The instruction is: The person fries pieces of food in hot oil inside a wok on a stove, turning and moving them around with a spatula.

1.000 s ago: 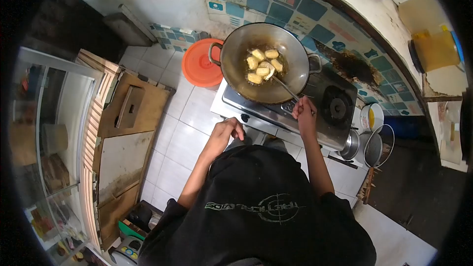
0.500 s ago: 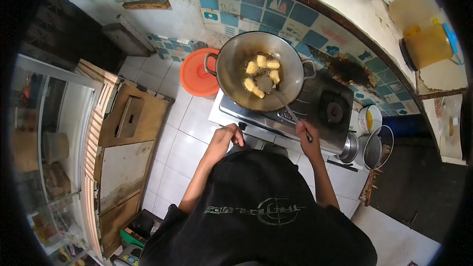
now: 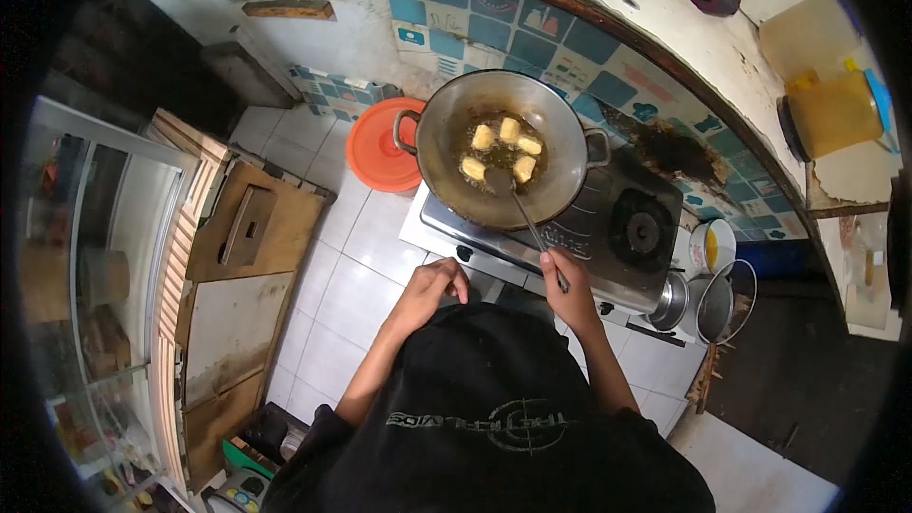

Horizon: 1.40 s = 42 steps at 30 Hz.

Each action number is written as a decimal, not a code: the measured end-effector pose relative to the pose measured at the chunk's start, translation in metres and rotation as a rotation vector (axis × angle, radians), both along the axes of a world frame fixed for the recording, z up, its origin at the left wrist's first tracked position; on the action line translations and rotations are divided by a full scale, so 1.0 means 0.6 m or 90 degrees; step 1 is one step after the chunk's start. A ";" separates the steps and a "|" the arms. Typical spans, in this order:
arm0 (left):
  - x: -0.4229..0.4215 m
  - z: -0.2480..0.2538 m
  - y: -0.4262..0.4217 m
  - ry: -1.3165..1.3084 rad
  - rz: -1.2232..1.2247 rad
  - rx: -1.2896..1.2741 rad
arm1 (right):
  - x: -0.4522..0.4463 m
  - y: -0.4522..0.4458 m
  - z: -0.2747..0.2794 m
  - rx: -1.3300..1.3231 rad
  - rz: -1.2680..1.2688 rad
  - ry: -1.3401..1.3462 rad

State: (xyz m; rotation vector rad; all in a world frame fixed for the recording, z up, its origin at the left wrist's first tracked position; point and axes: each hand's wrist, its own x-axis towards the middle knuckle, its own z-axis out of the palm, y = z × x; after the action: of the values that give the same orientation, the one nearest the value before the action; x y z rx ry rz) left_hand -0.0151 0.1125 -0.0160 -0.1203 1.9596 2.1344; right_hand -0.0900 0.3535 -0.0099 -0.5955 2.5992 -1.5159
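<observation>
A wide metal wok [image 3: 570,123] with two loop handles stands on the stove, with oil in its bottom. Several yellow fried pieces [image 3: 483,138] lie in the oil, spread around the middle. My right hand [image 3: 572,287] is wrapped round the long handle of a metal spatula [image 3: 530,220]. The spatula's dark blade is down in the oil near the front pieces. My left hand [image 3: 432,290] hangs in front of the stove's left side, apart from the wok. Its fingers are loosely bent, with nothing seen in them.
Right of the wok is a second burner [image 3: 640,228]. An orange-lidded bucket [image 3: 380,144] stands left of the wok. Metal pots [image 3: 673,296] and a strainer [image 3: 728,302] sit at the stove's right end. A wooden cabinet [image 3: 242,304] stands at left.
My right hand and the spatula have moved left and toward me, the blade now nearer the wok's front. The pieces have shifted in the oil. My left hand has moved slightly down.
</observation>
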 end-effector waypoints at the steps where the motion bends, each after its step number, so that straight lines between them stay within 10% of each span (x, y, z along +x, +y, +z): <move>1: -0.001 0.000 -0.001 0.001 0.000 -0.003 | -0.002 -0.003 -0.005 0.000 -0.016 -0.007; 6: -0.010 0.005 -0.003 0.015 -0.015 -0.015 | -0.025 -0.011 -0.051 0.024 -0.088 0.041; 15: -0.022 0.000 -0.004 0.023 -0.019 -0.016 | -0.073 -0.032 -0.122 -0.426 -0.203 -0.384; 19: -0.010 0.033 0.029 0.142 -0.102 -0.357 | -0.075 -0.044 -0.109 -0.559 -0.216 -0.470; 27: -0.018 0.169 0.015 0.216 -0.092 -0.336 | -0.049 -0.029 -0.093 -0.503 -0.121 -0.399; 42: -0.056 0.094 0.022 0.144 -0.052 -0.120 | -0.005 0.004 -0.052 -0.218 -0.109 -0.214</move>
State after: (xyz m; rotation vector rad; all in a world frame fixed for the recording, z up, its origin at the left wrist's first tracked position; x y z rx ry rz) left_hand -0.0489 0.1259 0.0404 0.1727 2.2480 1.9828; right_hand -0.0932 0.3557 -0.0414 -0.1188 2.2027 -1.9380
